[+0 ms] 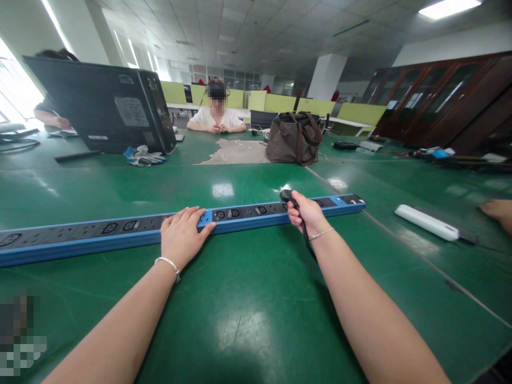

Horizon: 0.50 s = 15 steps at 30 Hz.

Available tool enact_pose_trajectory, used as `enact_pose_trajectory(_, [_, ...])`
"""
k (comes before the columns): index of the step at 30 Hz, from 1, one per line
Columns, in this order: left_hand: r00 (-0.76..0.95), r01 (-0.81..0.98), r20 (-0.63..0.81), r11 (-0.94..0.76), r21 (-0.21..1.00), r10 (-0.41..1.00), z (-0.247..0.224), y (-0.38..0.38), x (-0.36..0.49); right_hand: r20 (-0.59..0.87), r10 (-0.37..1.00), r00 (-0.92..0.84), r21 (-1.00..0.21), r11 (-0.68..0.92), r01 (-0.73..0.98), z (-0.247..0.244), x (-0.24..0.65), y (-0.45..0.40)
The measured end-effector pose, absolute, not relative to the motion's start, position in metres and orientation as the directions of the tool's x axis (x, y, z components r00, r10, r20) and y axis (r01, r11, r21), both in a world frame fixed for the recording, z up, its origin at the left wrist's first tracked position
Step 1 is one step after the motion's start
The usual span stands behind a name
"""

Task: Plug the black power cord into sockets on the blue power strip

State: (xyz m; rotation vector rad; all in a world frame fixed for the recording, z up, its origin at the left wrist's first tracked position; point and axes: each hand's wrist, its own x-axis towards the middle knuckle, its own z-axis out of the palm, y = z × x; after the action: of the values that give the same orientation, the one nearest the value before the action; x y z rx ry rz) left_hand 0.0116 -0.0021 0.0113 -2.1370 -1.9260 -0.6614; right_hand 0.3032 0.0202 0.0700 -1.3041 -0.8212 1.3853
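A long blue and black power strip (240, 216) with several sockets lies across the green table, running past the left edge of the view. My left hand (184, 232) rests on top of it near the middle, fingers stretched across the strip and the thumb along its front side. Closed around a black power plug (285, 195), my right hand (306, 212) is over the right part of the strip. The plug's black cord (307, 240) hangs down below my right wrist. Its prongs are hidden, and I cannot tell whether it touches the strip.
A white power strip (426, 222) lies to the right, near another person's hand (498, 209). Farther back are a black computer case (120, 106), gloves (144, 156) and a brown bag (296, 138). A person (217, 114) sits across the green table (256, 298).
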Motion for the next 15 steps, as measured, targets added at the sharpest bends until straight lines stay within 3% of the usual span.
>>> enact_pose_trajectory(7, [0.058,0.976,0.448,-0.146,0.164,0.892,0.012,-0.004,0.012,-0.389,0.921,0.012,-0.899,-0.377,-0.224,0.052,0.235,0.019])
enact_pose_trajectory(15, [0.051,0.97,0.459,-0.154,0.191,0.887,0.011,-0.004,0.012,-0.351,0.92,0.175,-0.936,-0.348,-0.049,0.05,0.202,0.017])
